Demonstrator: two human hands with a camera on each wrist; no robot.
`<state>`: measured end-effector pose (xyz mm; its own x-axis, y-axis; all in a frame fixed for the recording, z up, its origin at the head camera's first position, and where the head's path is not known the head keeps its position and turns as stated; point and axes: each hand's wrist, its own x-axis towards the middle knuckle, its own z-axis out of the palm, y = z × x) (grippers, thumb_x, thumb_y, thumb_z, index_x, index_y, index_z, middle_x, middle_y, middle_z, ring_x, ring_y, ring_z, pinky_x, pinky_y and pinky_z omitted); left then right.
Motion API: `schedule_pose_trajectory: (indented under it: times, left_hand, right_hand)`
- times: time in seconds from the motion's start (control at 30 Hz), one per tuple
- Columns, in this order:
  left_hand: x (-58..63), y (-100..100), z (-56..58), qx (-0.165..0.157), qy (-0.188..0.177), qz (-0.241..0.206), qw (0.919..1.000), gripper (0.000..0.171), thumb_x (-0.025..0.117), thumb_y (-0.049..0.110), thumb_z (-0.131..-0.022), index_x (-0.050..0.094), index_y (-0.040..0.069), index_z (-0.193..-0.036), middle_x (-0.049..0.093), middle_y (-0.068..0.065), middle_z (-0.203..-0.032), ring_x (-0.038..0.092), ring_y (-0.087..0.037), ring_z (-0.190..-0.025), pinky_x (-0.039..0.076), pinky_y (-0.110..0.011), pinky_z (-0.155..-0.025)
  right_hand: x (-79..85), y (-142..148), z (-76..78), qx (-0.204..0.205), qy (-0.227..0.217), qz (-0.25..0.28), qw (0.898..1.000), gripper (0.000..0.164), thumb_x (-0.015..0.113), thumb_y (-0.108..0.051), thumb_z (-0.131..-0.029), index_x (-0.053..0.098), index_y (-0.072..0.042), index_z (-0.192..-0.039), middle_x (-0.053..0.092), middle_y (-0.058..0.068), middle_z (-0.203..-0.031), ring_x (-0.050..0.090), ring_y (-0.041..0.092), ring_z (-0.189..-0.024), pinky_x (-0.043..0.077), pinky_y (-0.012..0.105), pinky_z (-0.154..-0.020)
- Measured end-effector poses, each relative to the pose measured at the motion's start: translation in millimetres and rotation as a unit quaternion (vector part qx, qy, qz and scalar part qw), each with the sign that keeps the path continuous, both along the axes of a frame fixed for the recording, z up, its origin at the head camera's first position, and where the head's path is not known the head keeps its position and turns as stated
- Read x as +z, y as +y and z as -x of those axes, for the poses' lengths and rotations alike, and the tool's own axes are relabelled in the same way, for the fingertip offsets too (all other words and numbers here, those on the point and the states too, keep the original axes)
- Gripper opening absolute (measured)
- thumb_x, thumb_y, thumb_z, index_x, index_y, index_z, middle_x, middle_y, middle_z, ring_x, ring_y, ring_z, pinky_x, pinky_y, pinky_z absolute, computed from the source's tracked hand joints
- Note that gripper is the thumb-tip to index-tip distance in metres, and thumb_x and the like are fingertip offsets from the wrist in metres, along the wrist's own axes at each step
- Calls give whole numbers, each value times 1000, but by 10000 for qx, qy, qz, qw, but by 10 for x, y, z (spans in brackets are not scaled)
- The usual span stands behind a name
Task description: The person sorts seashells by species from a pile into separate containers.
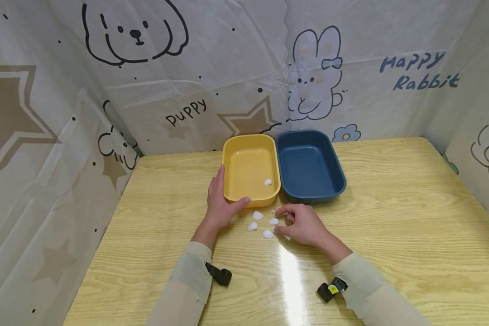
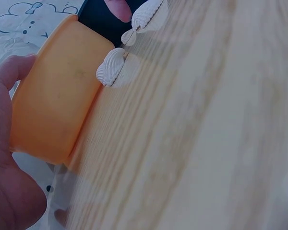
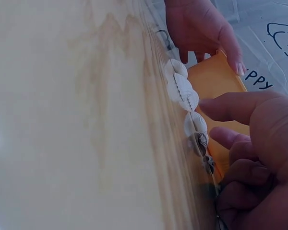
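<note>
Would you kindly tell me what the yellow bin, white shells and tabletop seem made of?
Yellow bin: probably plastic, smooth and satin, evenly coloured. White shells: apparently seashell, matte, ribbed, though imitation is possible. Tabletop: wood or wood-look laminate, glossy, showing grain and a bright reflection.

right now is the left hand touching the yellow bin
Touching. The head view shows the left hand against the yellow bin, its thumb on the near rim and fingers along the left side.

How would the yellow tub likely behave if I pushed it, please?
The tub is probably stiff, looking unbent where the left hand touches it. Wide and low, it would likely slide rather than tip. With just one shell visible inside, it may be fairly light.
</note>
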<state>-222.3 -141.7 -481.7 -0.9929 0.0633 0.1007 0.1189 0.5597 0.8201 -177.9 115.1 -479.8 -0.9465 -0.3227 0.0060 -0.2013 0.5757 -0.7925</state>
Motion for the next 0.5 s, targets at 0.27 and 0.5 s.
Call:
schedule_pose_trajectory:
  times: [0.27, 0.5]
  left_hand:
    - [3, 0, -1, 6, -6, -25, 10000, 116, 81, 49, -79, -2, 41, -159, 8, -1, -166, -2, -23, -150, 3, -54, -116]
    - [-6, -2, 2, 14, -42, -11, 10000, 116, 81, 50, -79, -3, 41, -159, 7, -1, -166, -3, -24, -150, 4, -56, -116]
  right_hand:
    - [-35, -18, 16, 7, 97, -226, 9997, 24, 85, -19, -76, 75, -13, -97, 41, -6, -58, 38, 10, -53, 32, 29, -54]
    - [-26, -53, 22, -96, 90, -524, 9985, 21, 84, -21, -78, 74, -15, -95, 45, -4, -61, 41, 12, -54, 34, 31, -56]
